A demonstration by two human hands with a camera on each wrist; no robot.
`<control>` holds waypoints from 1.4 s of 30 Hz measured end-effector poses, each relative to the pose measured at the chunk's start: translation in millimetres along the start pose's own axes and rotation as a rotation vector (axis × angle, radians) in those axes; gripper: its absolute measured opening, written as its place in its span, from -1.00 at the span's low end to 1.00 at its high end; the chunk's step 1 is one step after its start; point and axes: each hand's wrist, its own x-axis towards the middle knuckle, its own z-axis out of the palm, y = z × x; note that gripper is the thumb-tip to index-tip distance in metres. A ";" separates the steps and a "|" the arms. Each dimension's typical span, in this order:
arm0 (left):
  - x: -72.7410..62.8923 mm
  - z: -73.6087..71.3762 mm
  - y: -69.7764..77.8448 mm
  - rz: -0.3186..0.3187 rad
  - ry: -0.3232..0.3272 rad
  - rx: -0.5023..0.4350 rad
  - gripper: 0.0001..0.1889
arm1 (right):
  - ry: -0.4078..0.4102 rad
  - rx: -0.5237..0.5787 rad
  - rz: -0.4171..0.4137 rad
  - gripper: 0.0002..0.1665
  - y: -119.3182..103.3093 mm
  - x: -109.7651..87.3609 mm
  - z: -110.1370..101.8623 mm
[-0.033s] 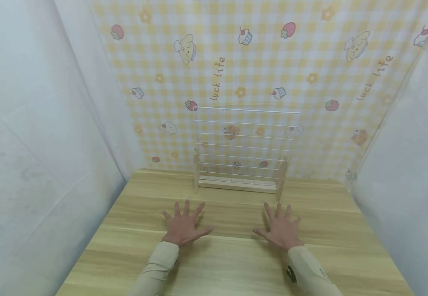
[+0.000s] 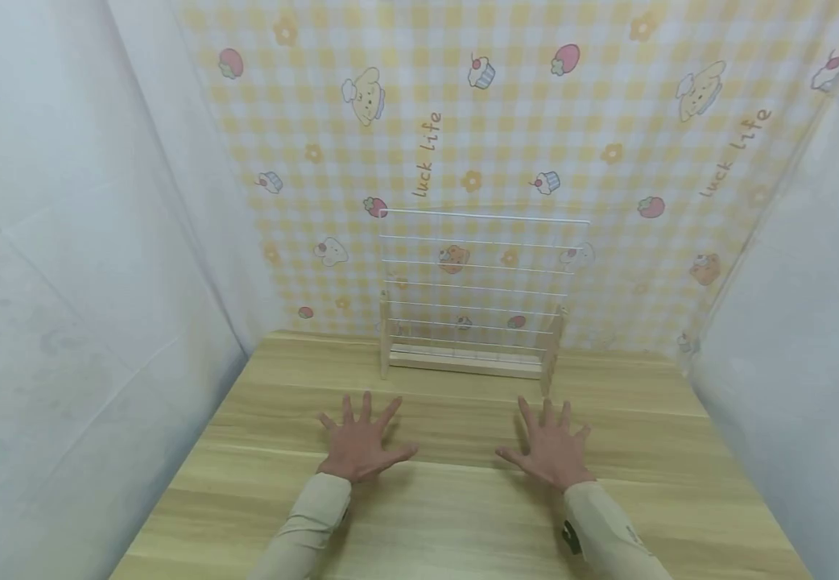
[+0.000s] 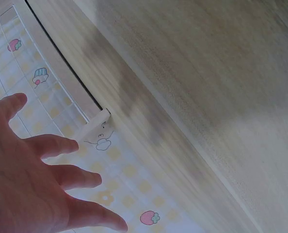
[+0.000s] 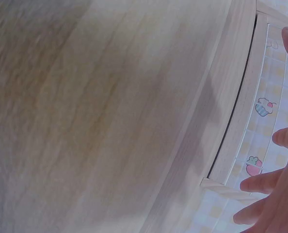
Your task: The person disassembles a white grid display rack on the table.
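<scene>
Honestly, nothing has moved for you since the frame just before: both hands sit in the same spots and the rack (image 2: 466, 366) hasn't budged. I'd read that as a standing start, with the handling of the rack not yet begun.

It's at the back of the table (image 2: 448, 515), in front of the checked cloth (image 2: 506, 121), a wooden stand with a white wire grid rising from it. You've got it beyond your fingertips, roughly centred between your hands.

Pose-wise, your forearms come in from the near edge in pale sleeves (image 2: 314, 509), angled outward a little at the elbows. Left hand (image 2: 359, 447) and right hand (image 2: 555, 453) are palm down, well apart, thumbs pointing at each other. The fingers (image 2: 390, 411) are spread wide on both and hold nothing. Can't tell if your palms actually touch the wood or just hover, though there's shadow under them
</scene>
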 end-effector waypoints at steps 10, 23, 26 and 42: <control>-0.3 -6.3 1.4 -0.005 -0.010 0.000 -0.03 | 0.018 -0.005 0.004 0.24 0.5 2.8 -3.6; 7.9 -13.4 -8.8 -0.004 0.038 -0.108 -0.08 | -0.012 0.145 0.054 0.12 12.3 19.2 -14.8; 15.2 -16.6 -11.9 0.004 0.045 -0.203 -0.11 | -0.049 0.351 0.077 0.06 20.5 26.6 -19.9; 50.1 -30.6 -23.6 -0.013 0.133 -0.754 -0.39 | -0.137 0.724 0.230 -0.07 53.7 54.5 -48.1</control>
